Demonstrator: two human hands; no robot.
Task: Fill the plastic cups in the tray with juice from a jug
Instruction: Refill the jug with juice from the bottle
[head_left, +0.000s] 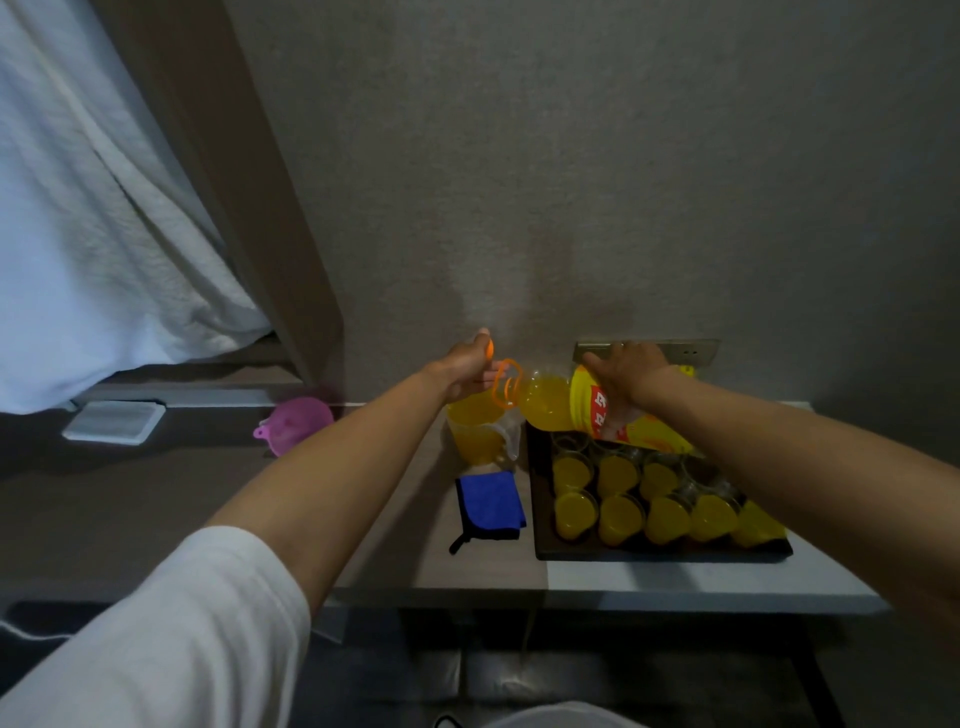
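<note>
Against the grey wall, the right hand (626, 371) grips a tipped juice bottle (587, 410), refilling the jug (475, 434); the left hand (467, 371) pinches its orange cap (489, 349) clear.

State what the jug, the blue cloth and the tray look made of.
Jug: clear plastic, it seems; the juice shows through its wall. Blue cloth: soft, matte fabric, likely microfibre, folded with a dark edge. Tray: dark, matte, flat; plastic or wood, unclear.

Yellow juice cups (618, 475), blue cloth (491, 501), pink funnel (298, 423).
</note>
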